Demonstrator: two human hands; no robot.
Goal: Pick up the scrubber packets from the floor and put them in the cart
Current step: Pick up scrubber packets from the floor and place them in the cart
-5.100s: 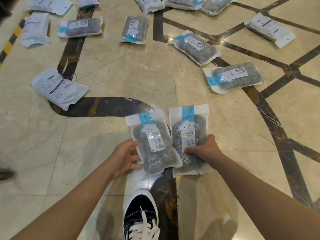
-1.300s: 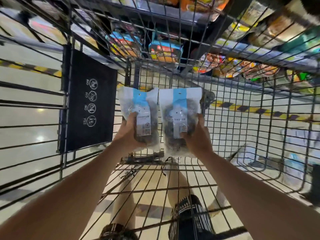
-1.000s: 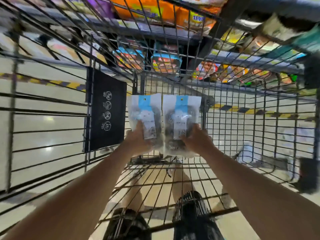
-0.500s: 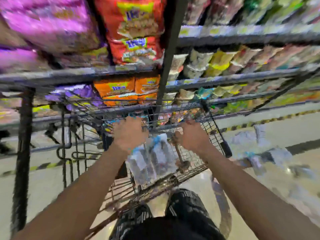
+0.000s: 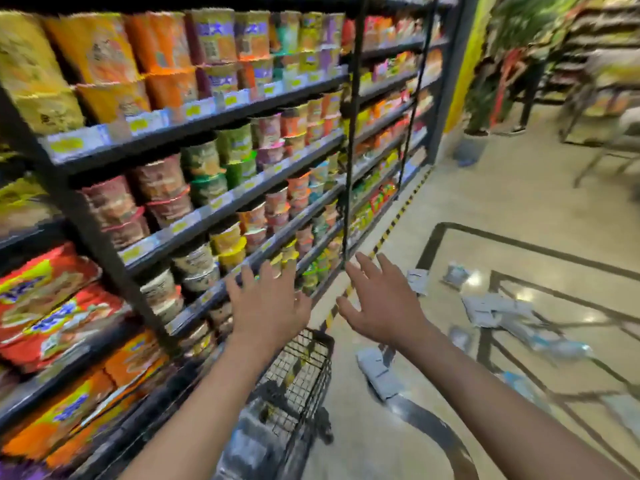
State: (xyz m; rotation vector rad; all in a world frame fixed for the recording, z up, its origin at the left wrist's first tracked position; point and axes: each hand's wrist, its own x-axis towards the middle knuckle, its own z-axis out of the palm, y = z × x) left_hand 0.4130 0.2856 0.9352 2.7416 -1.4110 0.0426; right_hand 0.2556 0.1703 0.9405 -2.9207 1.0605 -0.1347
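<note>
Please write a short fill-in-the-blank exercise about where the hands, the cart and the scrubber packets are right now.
1. Both the left hand and the right hand are open and hold ____.
2. The wire cart stands directly ____ the left hand.
3. Several scrubber packets lie on the ____, on the person's right.
4. The shelves of cup noodles stand on the person's ____ side.

Missing words: nothing; below; floor; left

A shop aisle, probably a supermarket: price-tagged shelves (image 5: 207, 109) of blurred noodle cups (image 5: 162, 188), wire cart (image 5: 298, 372).
</note>
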